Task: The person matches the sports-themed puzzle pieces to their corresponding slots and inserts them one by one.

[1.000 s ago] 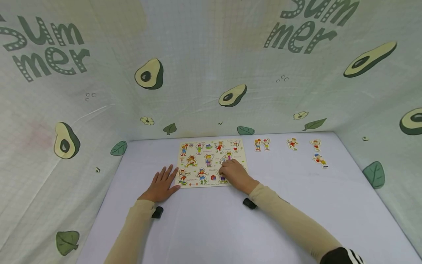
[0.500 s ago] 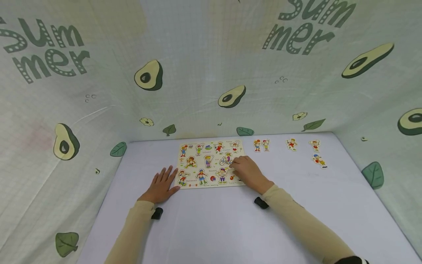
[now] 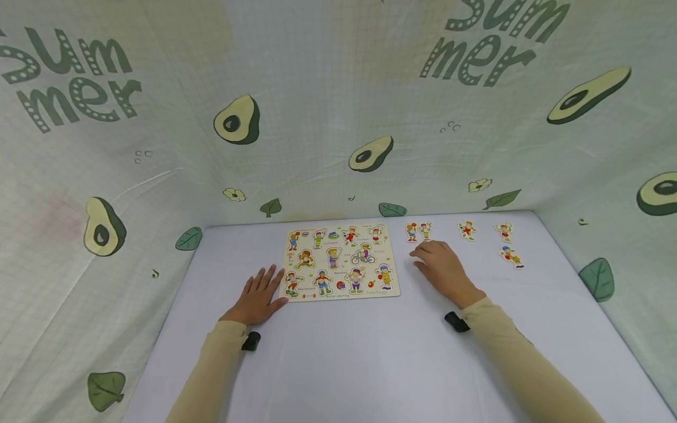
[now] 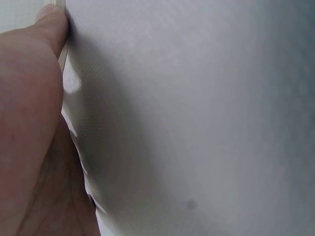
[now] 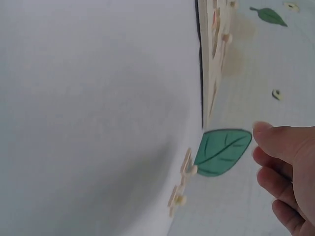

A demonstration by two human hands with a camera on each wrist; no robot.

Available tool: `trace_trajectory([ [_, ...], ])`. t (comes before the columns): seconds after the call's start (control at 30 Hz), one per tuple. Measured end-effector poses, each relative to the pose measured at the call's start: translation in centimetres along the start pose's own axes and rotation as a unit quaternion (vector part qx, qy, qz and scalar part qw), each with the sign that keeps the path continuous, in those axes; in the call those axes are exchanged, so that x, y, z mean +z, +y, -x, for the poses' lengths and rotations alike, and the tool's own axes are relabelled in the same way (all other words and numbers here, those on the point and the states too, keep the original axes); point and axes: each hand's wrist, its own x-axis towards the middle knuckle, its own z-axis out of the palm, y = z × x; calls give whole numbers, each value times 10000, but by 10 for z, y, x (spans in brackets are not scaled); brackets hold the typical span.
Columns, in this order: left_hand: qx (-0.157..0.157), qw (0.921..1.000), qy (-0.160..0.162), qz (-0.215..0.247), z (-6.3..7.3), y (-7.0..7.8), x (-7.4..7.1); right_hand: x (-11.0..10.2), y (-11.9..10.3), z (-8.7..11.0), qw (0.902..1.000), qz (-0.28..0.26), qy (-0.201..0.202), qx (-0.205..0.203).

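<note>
A cream peg puzzle board (image 3: 384,256) lies on the table, covered with pieces shaped like children playing sports. My left hand (image 3: 257,298) rests spread at its left edge; in the left wrist view the thumb (image 4: 51,27) touches the board's edge (image 4: 61,59). To the right of the board is my right hand (image 3: 440,269), above the table, fingers loosely bent and holding nothing. Just beyond its fingertips lie two knobbed puzzle pieces, one with an orange ball (image 3: 411,232) and one beside it (image 3: 425,231). In the right wrist view, thumb and fingers are apart.
Further right on the white table (image 3: 338,358) are three more loose pieces: a soccer player (image 3: 467,230), a red-skirted figure (image 3: 504,232) and a blue-capped one (image 3: 511,257). A cloth printed with avocados and leaves (image 3: 307,106) hangs behind and along the sides.
My right hand has lifted away from the board's right part and moved right, uncovering the bicycle piece and the lower right piece. The left hand has stayed in place.
</note>
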Motion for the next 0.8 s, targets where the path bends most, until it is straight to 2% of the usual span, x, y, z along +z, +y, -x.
trace_trajectory([
  [0.2, -4, 9998, 93, -161, -3, -4, 5, -15, 24, 15, 9997, 91, 57, 210],
  [0.43, -189, 9996, -147, -141, 0, 4, -3, -25, 50, 33, 9992, 114, 165, 335],
  [0.8, -203, 9995, -160, -192, -1, 5, -3, -37, 88, 63, 9965, 274, 345, 716],
])
